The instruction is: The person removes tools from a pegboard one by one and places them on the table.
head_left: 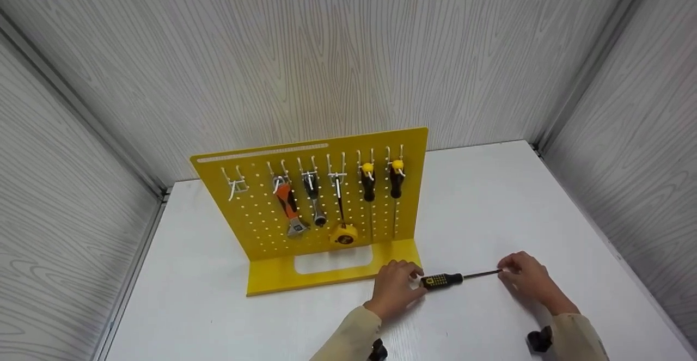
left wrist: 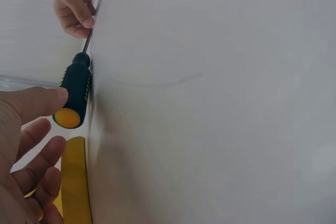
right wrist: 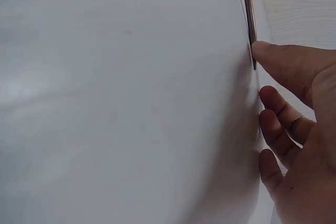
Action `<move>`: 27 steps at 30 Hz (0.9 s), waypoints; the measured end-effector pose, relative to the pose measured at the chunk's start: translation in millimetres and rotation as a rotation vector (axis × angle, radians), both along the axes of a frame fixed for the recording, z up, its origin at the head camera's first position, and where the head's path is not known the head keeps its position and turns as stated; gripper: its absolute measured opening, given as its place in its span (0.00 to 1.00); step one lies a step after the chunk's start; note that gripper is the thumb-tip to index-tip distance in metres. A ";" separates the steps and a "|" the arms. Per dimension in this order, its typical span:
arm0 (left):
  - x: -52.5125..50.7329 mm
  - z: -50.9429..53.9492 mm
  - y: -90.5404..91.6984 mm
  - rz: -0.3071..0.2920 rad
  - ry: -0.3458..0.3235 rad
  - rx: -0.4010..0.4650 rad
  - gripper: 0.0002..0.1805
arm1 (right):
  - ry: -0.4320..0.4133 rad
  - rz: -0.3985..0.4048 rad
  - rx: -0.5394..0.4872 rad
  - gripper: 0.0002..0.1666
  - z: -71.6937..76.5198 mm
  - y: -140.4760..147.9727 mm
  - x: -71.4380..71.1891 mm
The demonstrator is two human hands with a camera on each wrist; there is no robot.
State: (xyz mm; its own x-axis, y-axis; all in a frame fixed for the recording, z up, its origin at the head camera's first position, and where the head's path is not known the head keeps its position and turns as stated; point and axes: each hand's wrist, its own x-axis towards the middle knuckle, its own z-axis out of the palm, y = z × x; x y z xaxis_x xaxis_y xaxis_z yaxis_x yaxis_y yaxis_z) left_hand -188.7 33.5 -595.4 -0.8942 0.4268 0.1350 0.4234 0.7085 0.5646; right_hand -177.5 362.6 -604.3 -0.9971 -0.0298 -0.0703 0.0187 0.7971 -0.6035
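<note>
A screwdriver (head_left: 442,281) with a black handle and a thin metal shaft lies low over the white table, in front of the pegboard's right end. My left hand (head_left: 396,289) has its thumb and a finger at the handle's butt. In the left wrist view the thumb touches the handle (left wrist: 76,88), just above its yellow end cap; the index finger is hidden. At the other end, my right hand (head_left: 529,278) pinches the shaft near the tip. The right wrist view shows the thumb on the shaft (right wrist: 249,19), with the index finger out of sight.
A yellow pegboard (head_left: 256,208) stands on the table (head_left: 179,274). From its hooks hang an orange-handled adjustable wrench (head_left: 287,203), a ratchet-like tool (head_left: 314,197), a tape measure (head_left: 344,234) and two screwdrivers (head_left: 368,184). The leftmost hook (head_left: 235,185) is bare. Pale panel walls enclose the table.
</note>
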 end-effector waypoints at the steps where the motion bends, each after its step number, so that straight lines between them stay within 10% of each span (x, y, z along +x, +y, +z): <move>1: 0.7 1.2 -3.3 0.004 -0.021 0.026 0.14 | 0.000 0.005 -0.016 0.10 1.1 -1.2 0.6; 12: 8.2 28.6 -51.2 0.051 -0.184 0.305 0.16 | 0.120 -0.033 -0.128 0.20 24.3 -26.3 2.4; 20: 19.1 45.0 -109.8 0.117 -0.184 0.513 0.17 | 0.082 -0.096 -0.556 0.27 46.7 -83.6 3.4; 27: 17.8 58.6 -164.3 0.254 -0.169 0.484 0.20 | 0.013 -0.055 -0.790 0.24 57.2 -148.4 4.4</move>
State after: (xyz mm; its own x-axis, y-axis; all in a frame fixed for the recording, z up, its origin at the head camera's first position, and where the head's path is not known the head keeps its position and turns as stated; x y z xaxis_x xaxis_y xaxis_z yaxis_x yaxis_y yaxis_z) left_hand -170.9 -130.8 -536.8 -0.9867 0.1210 0.1083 0.1497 0.4199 0.8951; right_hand -173.1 214.1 -547.0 -0.9992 -0.0171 -0.0372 0.0346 0.1309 -0.9908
